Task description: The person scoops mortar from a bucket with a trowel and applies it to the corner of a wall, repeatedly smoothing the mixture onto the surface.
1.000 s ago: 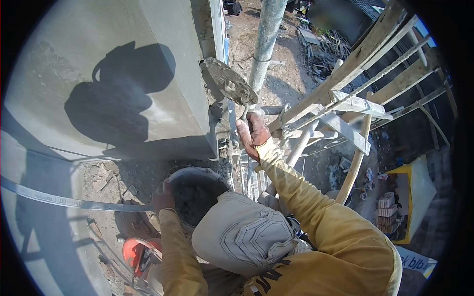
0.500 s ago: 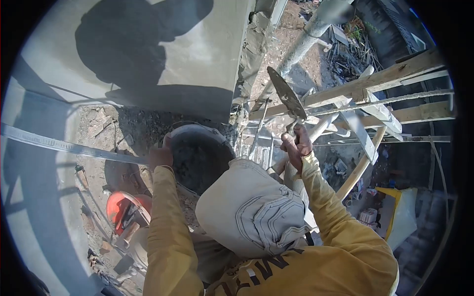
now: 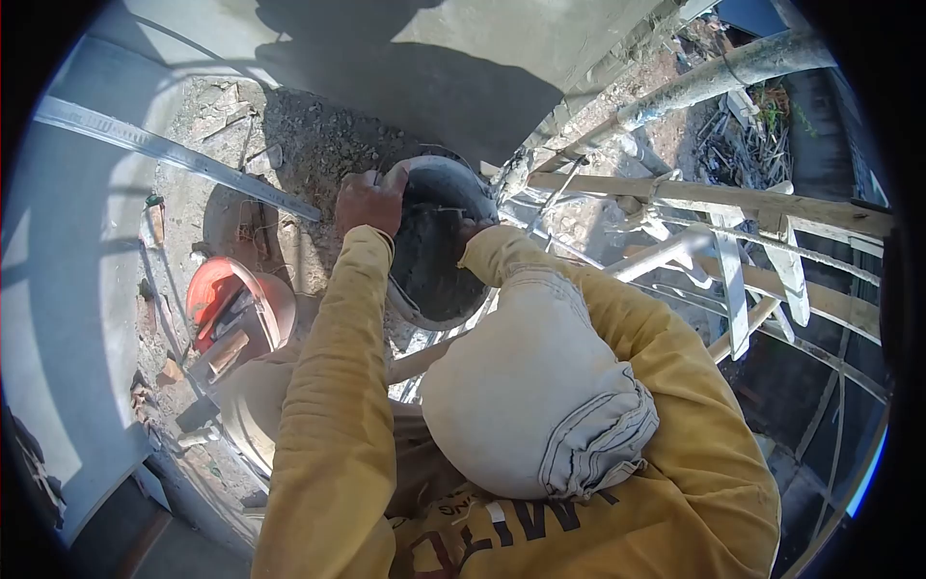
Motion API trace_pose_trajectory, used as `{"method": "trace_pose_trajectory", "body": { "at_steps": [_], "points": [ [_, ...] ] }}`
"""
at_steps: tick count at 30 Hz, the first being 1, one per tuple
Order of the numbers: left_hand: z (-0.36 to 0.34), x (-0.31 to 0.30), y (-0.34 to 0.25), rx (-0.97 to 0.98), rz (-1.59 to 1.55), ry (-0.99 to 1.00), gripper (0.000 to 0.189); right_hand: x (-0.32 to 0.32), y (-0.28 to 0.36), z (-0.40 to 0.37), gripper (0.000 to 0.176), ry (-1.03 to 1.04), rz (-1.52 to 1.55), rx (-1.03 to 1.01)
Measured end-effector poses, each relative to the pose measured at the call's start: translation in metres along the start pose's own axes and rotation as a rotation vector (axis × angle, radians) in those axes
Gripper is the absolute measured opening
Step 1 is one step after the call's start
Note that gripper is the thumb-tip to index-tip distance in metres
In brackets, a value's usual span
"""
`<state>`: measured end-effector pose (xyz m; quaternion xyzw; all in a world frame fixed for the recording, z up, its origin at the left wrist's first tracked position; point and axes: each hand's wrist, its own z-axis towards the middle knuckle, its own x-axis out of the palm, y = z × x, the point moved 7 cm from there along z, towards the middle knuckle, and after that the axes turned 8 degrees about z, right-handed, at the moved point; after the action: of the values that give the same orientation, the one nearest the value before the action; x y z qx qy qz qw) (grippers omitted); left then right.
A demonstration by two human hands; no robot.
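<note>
My left hand (image 3: 371,203) is closed over the near-left rim of a round bucket (image 3: 403,289) that holds dark grey mortar (image 3: 429,275). My right hand (image 3: 469,234) reaches into the bucket from the right, its fingers mostly hidden by the yellow sleeve and the shade. It was gripping a pointed trowel a moment ago. Now only a thin pale edge beside that hand shows in the dark bucket, and the handle is hidden. Pale stitched fabric (image 3: 531,386) bulges up between my arms, just below the bucket.
An orange-red bucket (image 3: 275,307) with tools and wood pieces stands at left. A long metal straightedge (image 3: 174,150) slants from the left wall toward my left hand. Wooden rails (image 3: 714,196) and a thick pole (image 3: 694,87) extend at right. A smooth grey wall (image 3: 463,77) rises ahead.
My right hand has swung left from beside the rails, down into the bucket, taking the trowel out of plain view. My left hand stays at the rim. The camera view has shifted.
</note>
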<state>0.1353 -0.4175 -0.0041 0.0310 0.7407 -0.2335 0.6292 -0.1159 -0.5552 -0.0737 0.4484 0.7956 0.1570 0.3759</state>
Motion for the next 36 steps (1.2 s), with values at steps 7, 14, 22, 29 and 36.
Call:
{"method": "trace_pose_trajectory", "body": {
  "at_steps": [7,14,22,29,36],
  "points": [
    [0.000,-0.002,0.021,-0.089,-0.045,0.014,0.063,0.006,0.033,0.020,0.039,0.102,-0.229,-0.001],
    [-0.002,-0.004,0.031,-0.174,-0.068,-0.017,0.060,0.001,0.055,0.033,0.039,0.196,-0.456,-0.020],
    [-0.031,0.012,0.038,-0.075,-0.035,-0.172,0.047,0.008,0.084,0.021,0.037,0.513,0.582,0.318],
    [-0.064,0.009,-0.005,-0.128,-0.098,-0.116,0.038,0.038,-0.002,0.028,0.038,0.705,0.690,0.432],
    [-0.059,0.009,-0.003,-0.126,-0.038,-0.272,0.014,-0.028,-0.002,0.026,0.039,0.597,0.352,0.357]
  ]
}}
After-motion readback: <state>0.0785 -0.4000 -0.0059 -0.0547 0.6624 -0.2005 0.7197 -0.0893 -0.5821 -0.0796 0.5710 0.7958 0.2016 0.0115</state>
